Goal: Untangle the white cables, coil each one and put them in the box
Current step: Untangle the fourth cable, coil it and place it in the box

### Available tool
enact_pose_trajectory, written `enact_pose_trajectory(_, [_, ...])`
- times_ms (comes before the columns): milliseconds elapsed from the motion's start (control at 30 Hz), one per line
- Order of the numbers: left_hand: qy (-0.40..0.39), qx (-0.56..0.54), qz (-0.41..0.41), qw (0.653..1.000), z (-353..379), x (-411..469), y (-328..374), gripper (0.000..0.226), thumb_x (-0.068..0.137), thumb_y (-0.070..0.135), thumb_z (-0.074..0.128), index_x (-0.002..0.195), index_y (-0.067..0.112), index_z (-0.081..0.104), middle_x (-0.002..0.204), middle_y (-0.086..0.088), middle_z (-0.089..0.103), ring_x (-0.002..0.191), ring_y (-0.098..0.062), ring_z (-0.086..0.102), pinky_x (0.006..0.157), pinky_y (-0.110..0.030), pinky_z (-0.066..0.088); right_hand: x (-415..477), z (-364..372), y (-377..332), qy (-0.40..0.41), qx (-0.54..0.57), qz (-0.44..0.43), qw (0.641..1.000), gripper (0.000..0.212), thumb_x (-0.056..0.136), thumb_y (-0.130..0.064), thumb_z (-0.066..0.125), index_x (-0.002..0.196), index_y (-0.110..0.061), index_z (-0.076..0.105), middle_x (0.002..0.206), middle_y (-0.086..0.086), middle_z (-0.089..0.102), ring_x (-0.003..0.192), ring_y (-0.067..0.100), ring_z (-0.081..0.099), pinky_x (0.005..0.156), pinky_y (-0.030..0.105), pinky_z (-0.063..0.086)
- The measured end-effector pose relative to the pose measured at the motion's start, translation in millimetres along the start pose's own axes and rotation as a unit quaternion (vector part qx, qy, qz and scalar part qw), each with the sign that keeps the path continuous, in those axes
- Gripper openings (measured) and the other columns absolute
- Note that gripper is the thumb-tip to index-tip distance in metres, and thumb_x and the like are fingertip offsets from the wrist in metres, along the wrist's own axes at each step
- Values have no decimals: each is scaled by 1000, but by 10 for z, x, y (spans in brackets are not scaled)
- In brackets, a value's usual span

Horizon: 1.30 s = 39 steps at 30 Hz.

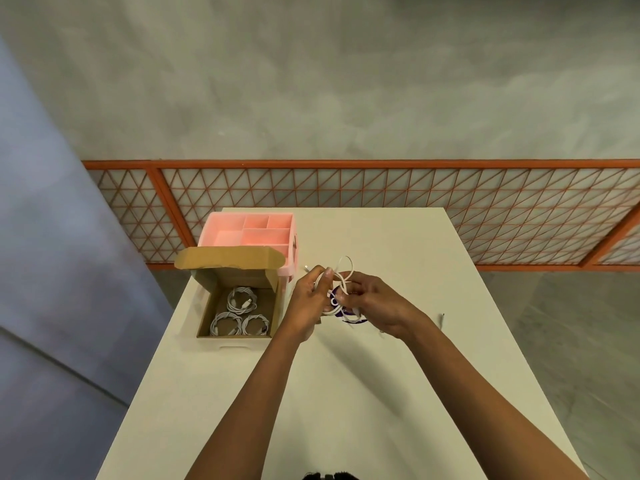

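Cable in the air, getting coiled, and three are in the box!
Over the table [346,393], the left hand [309,301] curls its fingers round the gathered loops of the white cable [347,268], likely so they can't spring apart. The right hand [369,304] pinches the loose strand, apparently to feed another turn, and one loop pokes up at 12 o'clock. At 9 o'clock of the hands, within easy reach, the open cardboard box [233,336] holds three coils [240,300].

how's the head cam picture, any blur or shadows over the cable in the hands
Head view: the white cable between the left hand and right hand is slightly soft but readable; soft arm shadows fall on the table; no glare; the wide lens smears the floor at the right edge.
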<state>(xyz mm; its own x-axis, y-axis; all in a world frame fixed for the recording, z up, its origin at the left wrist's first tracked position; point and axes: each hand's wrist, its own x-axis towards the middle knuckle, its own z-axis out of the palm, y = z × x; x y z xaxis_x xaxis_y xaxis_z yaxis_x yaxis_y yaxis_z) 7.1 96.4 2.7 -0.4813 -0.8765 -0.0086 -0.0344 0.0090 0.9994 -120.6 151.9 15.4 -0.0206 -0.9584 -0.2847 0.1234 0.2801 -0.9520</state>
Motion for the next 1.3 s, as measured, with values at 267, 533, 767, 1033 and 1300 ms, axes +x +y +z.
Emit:
enact_pose_trajectory(267, [29, 35, -13, 999, -65, 75, -167, 25, 100, 31, 44, 83, 18, 55, 70, -1, 41, 54, -10, 34, 48, -16, 35, 24, -32, -125, 146, -165, -6, 975, 22, 76, -4, 77, 92, -4, 62, 72, 5, 61, 62, 12, 59, 67, 22, 50])
enact_pose_trajectory(533, [26, 45, 6, 999, -43, 90, -181, 23, 101, 27, 43, 83, 16, 54, 77, -8, 57, 38, 0, 37, 44, -18, 34, -51, -22, -285, 99, -298, -50, 948, 17, 88, -12, 65, 102, -13, 75, 81, 0, 50, 77, 14, 49, 69, 22, 39])
enact_pose_trajectory(767, [57, 84, 15, 995, -46, 109, -256, 26, 101, 30, 42, 91, 9, 54, 64, 1, 42, 45, -3, 38, 44, -17, 37, -225, -116, -450, 25, -301, -63, 951, 19, 92, -15, 61, 104, -16, 75, 75, -4, 39, 66, -1, 47, 62, 7, 36])
enact_pose_trajectory(1033, [115, 129, 59, 983, -126, 171, -370, 29, 99, 31, 46, 89, 6, 58, 65, 0, 49, 60, -16, 43, 58, -35, 40, -334, -139, -521, -28, -291, -99, 951, 17, 92, -20, 61, 101, -19, 76, 76, -2, 34, 73, 10, 41, 68, 18, 34])
enact_pose_trajectory(1300, [106, 85, 56, 989, -164, 96, -289, 24, 100, 30, 44, 87, 12, 53, 67, 3, 46, 53, -9, 40, 54, -26, 40, -255, -146, -472, 88, -134, -93, 983, 18, 94, -15, 57, 91, -16, 74, 87, -5, 56, 74, 8, 48, 69, 12, 42])
